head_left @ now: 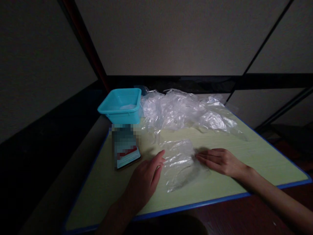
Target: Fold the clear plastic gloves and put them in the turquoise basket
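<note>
A clear plastic bag [179, 163] lies fairly flat on the table in front of me, with creases that catch the light. At its left edge is my left hand [145, 179], fingers partly curled and thumb apart from them; the fingertips are close to the film, and I cannot tell whether they touch it. My right hand [221, 160] reaches in from the right, its fingers brought together in a pinch on the bag's right edge. Behind it, a large heap of crumpled clear plastic bags [181, 109] spreads across the back of the table.
A turquoise plastic basket [124, 115] stands at the back left with something pale inside. Nearer to me lies a phone [127, 150], its screen partly pixelated. The pale green table [234, 186] has a blue edge. Wall panels rise behind it.
</note>
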### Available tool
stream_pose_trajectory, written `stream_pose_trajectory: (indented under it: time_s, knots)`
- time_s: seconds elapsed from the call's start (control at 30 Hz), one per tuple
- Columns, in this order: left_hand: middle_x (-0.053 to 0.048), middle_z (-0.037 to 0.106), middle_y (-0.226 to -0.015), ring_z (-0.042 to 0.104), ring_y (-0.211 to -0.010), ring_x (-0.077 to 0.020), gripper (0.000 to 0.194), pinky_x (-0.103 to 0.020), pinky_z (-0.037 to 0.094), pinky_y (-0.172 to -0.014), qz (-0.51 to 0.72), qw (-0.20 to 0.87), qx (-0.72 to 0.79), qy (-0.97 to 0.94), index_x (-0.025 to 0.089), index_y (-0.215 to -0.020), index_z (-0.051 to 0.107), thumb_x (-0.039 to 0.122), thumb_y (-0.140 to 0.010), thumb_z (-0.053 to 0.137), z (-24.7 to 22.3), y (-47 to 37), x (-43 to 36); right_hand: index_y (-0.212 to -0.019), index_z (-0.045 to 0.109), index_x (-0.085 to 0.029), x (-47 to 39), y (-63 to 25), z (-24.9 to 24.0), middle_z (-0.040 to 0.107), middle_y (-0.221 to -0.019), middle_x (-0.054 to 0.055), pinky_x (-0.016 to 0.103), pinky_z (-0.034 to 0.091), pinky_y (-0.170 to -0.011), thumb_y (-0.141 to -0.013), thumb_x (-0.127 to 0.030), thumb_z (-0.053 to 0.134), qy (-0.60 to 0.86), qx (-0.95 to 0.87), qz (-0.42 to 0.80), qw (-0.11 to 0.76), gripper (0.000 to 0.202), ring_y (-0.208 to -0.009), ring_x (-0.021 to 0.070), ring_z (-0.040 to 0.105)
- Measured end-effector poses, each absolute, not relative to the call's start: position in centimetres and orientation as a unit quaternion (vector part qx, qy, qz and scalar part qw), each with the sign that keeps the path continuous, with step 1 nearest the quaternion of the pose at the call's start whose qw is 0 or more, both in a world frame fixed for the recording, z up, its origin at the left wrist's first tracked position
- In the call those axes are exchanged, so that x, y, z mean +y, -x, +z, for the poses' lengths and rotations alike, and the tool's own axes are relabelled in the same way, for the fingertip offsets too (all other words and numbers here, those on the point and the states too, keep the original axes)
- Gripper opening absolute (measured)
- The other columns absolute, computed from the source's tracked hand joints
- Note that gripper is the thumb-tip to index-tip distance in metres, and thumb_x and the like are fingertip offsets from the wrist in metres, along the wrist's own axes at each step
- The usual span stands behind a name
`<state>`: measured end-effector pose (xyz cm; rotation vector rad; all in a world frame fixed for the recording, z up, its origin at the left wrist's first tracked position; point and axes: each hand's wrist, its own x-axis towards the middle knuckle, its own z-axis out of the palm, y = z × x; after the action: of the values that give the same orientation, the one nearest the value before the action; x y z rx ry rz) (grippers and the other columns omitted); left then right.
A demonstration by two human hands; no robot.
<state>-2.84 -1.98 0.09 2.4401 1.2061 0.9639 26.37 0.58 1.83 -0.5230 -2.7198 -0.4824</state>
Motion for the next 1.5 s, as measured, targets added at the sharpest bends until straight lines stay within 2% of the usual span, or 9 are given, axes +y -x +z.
stream_pose_trajectory:
  time_s: [0.4, 0.57, 0.8, 0.9, 1.0, 1.17, 1.3, 1.43, 1.5]
  knots:
    - [-0.003, 0.067, -0.097, 0.064, -0.085, -0.0164, 0.042, -0.033, 0.051, -0.078, 0.337, 0.128, 0.419, -0.833, 0.024, -0.131, 0.033, 0.015, -0.090, 0.039, -0.1, 2.9, -2.0, -0.110, 0.055, -0.009, 0.6, -26.5, 1.9, 0.068, -0.100, 0.012, 0.028, 0.054, -0.066, -0.095, -0.012, 0.028, 0.192, -0.955, -0.141, 0.177, 0.031, -0.087, 0.0169, 0.063]
    - [-0.003, 0.066, -0.099, 0.063, -0.088, -0.0158, 0.043, -0.032, 0.050, -0.080, 0.334, 0.140, 0.416, -0.834, 0.025, -0.130, 0.033, 0.013, -0.089, 0.039, 0.0, 2.9, -2.1, -0.106, 0.057, -0.008, 0.7, -26.7, 1.6, 0.068, -0.093, 0.012, 0.029, 0.052, -0.059, -0.094, -0.011, 0.033, 0.195, -0.956, -0.138, 0.170, 0.027, -0.080, 0.0179, 0.062]
    - [-0.002, 0.063, -0.100, 0.062, -0.088, -0.0166, 0.046, -0.036, 0.048, -0.083, 0.337, 0.184, 0.433, -0.815, 0.026, -0.130, 0.032, 0.011, -0.087, 0.041, -0.4, 2.8, -1.8, -0.111, 0.056, -0.009, 1.0, -26.8, 1.1, 0.067, -0.077, 0.009, 0.029, 0.049, -0.056, -0.093, -0.012, 0.034, 0.209, -0.954, -0.104, 0.187, 0.028, -0.070, 0.0175, 0.061]
    - [-0.004, 0.061, -0.101, 0.062, -0.086, -0.0167, 0.046, -0.037, 0.046, -0.085, 0.349, 0.212, 0.449, -0.795, 0.025, -0.130, 0.032, 0.012, -0.086, 0.042, -0.5, 2.7, -1.8, -0.110, 0.057, -0.010, 1.2, -26.7, 0.9, 0.066, -0.076, 0.009, 0.029, 0.049, -0.056, -0.093, -0.018, 0.037, 0.260, -0.941, -0.037, 0.214, 0.027, -0.068, 0.0173, 0.061]
    - [-0.005, 0.057, -0.106, 0.062, -0.083, -0.0159, 0.046, -0.038, 0.045, -0.086, 0.360, 0.249, 0.466, -0.769, 0.023, -0.130, 0.031, 0.015, -0.086, 0.041, -0.5, 2.6, -1.7, -0.108, 0.058, -0.013, 1.5, -26.4, 1.2, 0.066, -0.080, 0.008, 0.028, 0.050, -0.061, -0.090, -0.024, 0.043, 0.336, -0.910, 0.091, 0.225, 0.026, -0.071, 0.0167, 0.062]
    - [-0.007, 0.053, -0.111, 0.063, -0.080, -0.0147, 0.048, -0.038, 0.044, -0.087, 0.351, 0.303, 0.480, -0.745, 0.021, -0.130, 0.028, 0.015, -0.084, 0.040, 0.1, 2.5, -1.0, -0.120, 0.051, -0.016, 2.3, -25.5, 3.0, 0.065, -0.076, 0.002, 0.026, 0.049, -0.062, -0.084, -0.018, 0.050, 0.410, -0.851, 0.266, 0.194, 0.036, -0.066, 0.0137, 0.061]
    - [-0.008, 0.052, -0.114, 0.063, -0.077, -0.0136, 0.051, -0.037, 0.043, -0.087, 0.334, 0.317, 0.482, -0.745, 0.020, -0.131, 0.026, 0.011, -0.083, 0.039, 0.6, 2.4, -0.5, -0.118, 0.052, -0.016, 2.9, -25.1, 3.8, 0.065, -0.078, 0.002, 0.027, 0.048, -0.064, -0.083, -0.019, 0.051, 0.401, -0.845, 0.309, 0.176, 0.035, -0.070, 0.0148, 0.061]
    - [-0.008, 0.052, -0.114, 0.064, -0.077, -0.0124, 0.051, -0.035, 0.044, -0.086, 0.328, 0.320, 0.483, -0.747, 0.021, -0.131, 0.026, 0.008, -0.083, 0.037, 0.8, 2.4, -0.4, -0.114, 0.053, -0.015, 3.1, -25.1, 3.4, 0.065, -0.074, 0.002, 0.026, 0.046, -0.058, -0.084, -0.028, 0.052, 0.408, -0.831, 0.331, 0.184, 0.032, -0.065, 0.0142, 0.059]
    - [-0.007, 0.053, -0.114, 0.064, -0.076, -0.0121, 0.050, -0.034, 0.045, -0.085, 0.329, 0.319, 0.485, -0.745, 0.022, -0.130, 0.027, 0.008, -0.083, 0.038, 0.8, 2.3, -0.3, -0.105, 0.057, -0.015, 3.1, -25.1, 3.1, 0.063, -0.070, 0.001, 0.025, 0.044, -0.054, -0.085, -0.033, 0.052, 0.421, -0.818, 0.338, 0.197, 0.028, -0.061, 0.0138, 0.057]
